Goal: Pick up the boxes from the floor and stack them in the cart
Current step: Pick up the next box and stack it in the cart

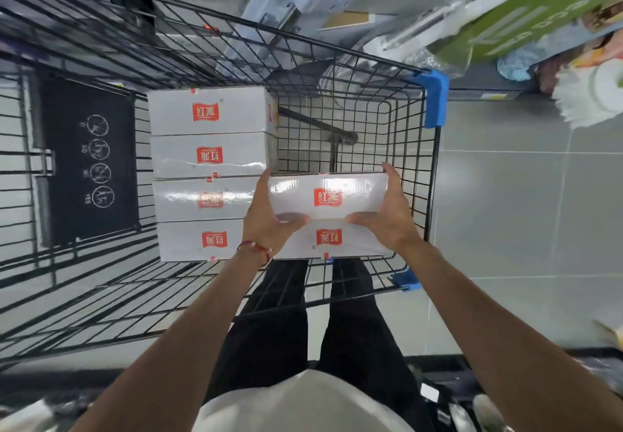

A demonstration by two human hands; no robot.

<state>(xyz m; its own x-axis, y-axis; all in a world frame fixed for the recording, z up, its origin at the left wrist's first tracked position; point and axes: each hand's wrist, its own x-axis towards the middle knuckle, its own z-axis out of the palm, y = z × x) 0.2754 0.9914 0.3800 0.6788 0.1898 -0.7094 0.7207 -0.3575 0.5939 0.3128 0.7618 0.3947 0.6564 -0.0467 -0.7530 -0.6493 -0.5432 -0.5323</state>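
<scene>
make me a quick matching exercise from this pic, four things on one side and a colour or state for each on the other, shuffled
Things
1. far box in right column
2. corner guard
3. bracelet
4. sign panel

Matches
a. black, with white circle icons
b. held between the left hand and the right hand
c. blue
d. red, round the left wrist

Pairs: 1-b; 2-c; 3-d; 4-a
</scene>
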